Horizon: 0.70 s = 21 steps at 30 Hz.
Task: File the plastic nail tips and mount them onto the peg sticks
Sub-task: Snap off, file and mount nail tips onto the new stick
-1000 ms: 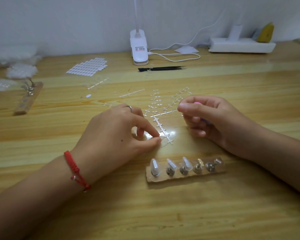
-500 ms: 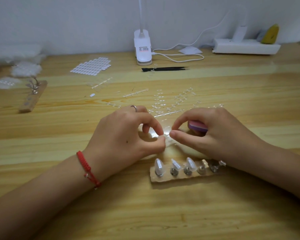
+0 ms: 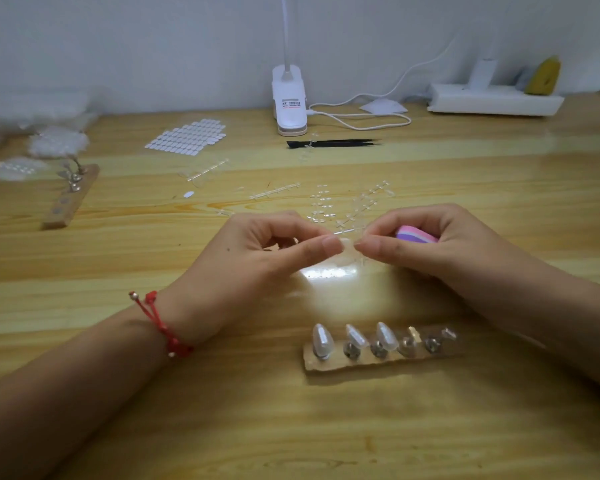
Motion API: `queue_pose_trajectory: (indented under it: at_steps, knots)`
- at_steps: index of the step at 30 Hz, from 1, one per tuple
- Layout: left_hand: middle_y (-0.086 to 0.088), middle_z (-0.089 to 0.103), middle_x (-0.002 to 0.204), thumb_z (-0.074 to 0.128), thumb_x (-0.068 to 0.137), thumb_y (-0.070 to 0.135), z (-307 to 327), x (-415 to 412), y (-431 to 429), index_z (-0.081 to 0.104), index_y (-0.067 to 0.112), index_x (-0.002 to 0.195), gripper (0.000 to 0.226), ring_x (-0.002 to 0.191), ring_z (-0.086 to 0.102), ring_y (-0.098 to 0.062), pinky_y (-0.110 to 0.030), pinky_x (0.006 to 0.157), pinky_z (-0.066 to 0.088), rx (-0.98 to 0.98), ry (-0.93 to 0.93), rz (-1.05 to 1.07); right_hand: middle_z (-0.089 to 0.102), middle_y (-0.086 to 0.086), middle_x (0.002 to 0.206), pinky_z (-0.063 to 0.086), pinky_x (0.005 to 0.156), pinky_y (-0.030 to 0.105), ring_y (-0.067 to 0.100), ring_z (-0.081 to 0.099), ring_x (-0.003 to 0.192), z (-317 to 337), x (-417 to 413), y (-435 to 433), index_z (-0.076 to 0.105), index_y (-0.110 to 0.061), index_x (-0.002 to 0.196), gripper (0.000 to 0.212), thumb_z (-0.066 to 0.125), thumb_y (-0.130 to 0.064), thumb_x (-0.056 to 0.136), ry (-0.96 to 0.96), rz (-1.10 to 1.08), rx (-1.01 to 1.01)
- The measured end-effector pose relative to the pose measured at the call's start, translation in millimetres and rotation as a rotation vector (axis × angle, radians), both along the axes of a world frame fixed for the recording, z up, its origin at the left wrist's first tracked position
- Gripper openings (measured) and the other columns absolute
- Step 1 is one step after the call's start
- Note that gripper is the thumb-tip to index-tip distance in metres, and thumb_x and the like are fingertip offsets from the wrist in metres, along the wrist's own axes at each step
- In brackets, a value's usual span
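Left hand (image 3: 257,258), right hand (image 3: 430,247) higher, nail tip (image 3: 348,242) between

Wooden table (image 3: 291,427).
- Left hand (image 3: 257,251), red cord bracelet (image 3: 160,323) at its wrist, and right hand (image 3: 426,244): thumbs and forefingers meet, pinching a small clear plastic piece (image 3: 349,242), its shape too faint to tell.
- Right hand's curled fingers also hold a pink-and-purple file block (image 3: 417,234).
- Near side: wooden peg strip (image 3: 378,362) with five pegs, the three leftmost bearing nail tips (image 3: 322,337).
- Behind the hands: scattered clear sprues (image 3: 274,192).
- Far side: black tweezers (image 3: 333,143), white clip lamp (image 3: 289,98).
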State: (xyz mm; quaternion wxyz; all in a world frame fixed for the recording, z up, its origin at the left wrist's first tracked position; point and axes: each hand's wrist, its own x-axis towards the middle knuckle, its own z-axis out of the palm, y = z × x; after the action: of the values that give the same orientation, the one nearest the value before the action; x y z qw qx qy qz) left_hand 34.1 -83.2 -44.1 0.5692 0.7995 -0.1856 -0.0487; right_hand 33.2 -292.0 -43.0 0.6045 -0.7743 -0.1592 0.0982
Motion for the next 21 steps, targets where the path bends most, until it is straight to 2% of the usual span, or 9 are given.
queue_pose_trajectory:
  at_steps: [2,3,6,9,12,15,17,19,21]
  knots:
    - [0.01,0.063,0.07,0.067,0.068,0.042,5,-2,-1,0.076,0.023,0.075,0.022,0.066,0.053,-0.006,-0.01,0.063,0.041,-0.067,0.079,-0.086,0.046,-0.008,0.056,0.022,0.046,0.019,0.007,0.034,0.051,1,0,-1,0.074,-0.029,0.07,0.022,0.082,-0.049,0.066,0.093,0.096,0.021]
    - [0.013,0.063,0.068,0.067,0.068,0.041,6,-4,-3,0.075,0.023,0.074,0.021,0.065,0.053,0.0,-0.008,0.062,0.04,-0.091,0.106,-0.121,0.042,-0.006,0.057,0.019,0.048,0.024,0.009,0.03,0.052,1,1,-1,0.074,-0.029,0.071,0.024,0.08,-0.051,0.064,0.118,0.131,0.019]
    - [0.015,0.063,0.066,0.066,0.068,0.038,9,-6,-5,0.074,0.023,0.072,0.017,0.063,0.054,0.005,-0.005,0.059,0.039,-0.105,0.127,-0.156,0.04,-0.003,0.061,0.022,0.046,0.02,0.009,0.03,0.053,2,1,-2,0.075,-0.029,0.073,0.032,0.08,-0.058,0.06,0.135,0.185,0.018]
    - [0.013,0.06,0.061,0.068,0.068,0.038,8,-5,-4,0.071,0.024,0.064,0.014,0.058,0.05,0.003,-0.005,0.057,0.037,-0.096,0.087,-0.056,0.037,-0.004,0.056,0.024,0.043,0.016,0.008,0.029,0.049,2,0,0,0.073,-0.026,0.069,0.025,0.084,-0.047,0.061,0.148,0.098,0.044]
    - [-0.006,0.052,0.059,0.074,0.069,0.034,3,-5,-5,0.067,0.021,0.059,0.017,0.051,0.04,0.0,-0.007,0.052,0.032,0.001,-0.079,0.073,0.042,-0.005,0.048,0.028,0.042,0.015,0.007,0.033,0.043,0,-1,3,0.072,-0.021,0.068,0.028,0.084,-0.046,0.061,0.055,-0.032,-0.034]
    - [0.009,0.046,0.056,0.082,0.071,0.023,-3,-6,-6,0.067,0.022,0.059,0.019,0.053,0.04,-0.004,-0.01,0.055,0.031,0.15,-0.308,0.118,0.058,-0.001,0.051,0.036,0.046,0.011,0.002,0.046,0.047,1,-5,8,0.072,-0.021,0.066,0.013,0.079,-0.031,0.071,-0.059,-0.09,-0.108]
    - [0.011,0.044,0.059,0.076,0.071,0.028,-5,-8,-7,0.066,0.022,0.061,0.015,0.056,0.041,-0.009,-0.025,0.057,0.039,0.297,-0.487,0.146,0.067,0.009,0.067,0.04,0.052,0.016,0.007,0.052,0.056,-1,-6,10,0.073,-0.024,0.068,0.009,0.075,-0.032,0.07,-0.108,-0.102,-0.177]
    - [0.01,0.045,0.061,0.072,0.071,0.03,-5,-10,-8,0.065,0.021,0.061,0.016,0.057,0.042,-0.013,-0.035,0.053,0.042,0.429,-0.647,0.181,0.067,0.01,0.07,0.041,0.053,0.017,0.008,0.052,0.056,-3,-5,11,0.073,-0.025,0.07,0.009,0.073,-0.034,0.069,-0.149,-0.119,-0.233]
    - [0.011,0.045,0.063,0.071,0.073,0.028,-3,-12,-7,0.064,0.019,0.06,0.017,0.057,0.043,-0.015,-0.034,0.051,0.042,0.478,-0.777,0.206,0.066,0.009,0.066,0.039,0.052,0.016,0.007,0.051,0.054,-5,-2,8,0.072,-0.024,0.068,0.01,0.072,-0.034,0.069,-0.21,-0.161,-0.291]
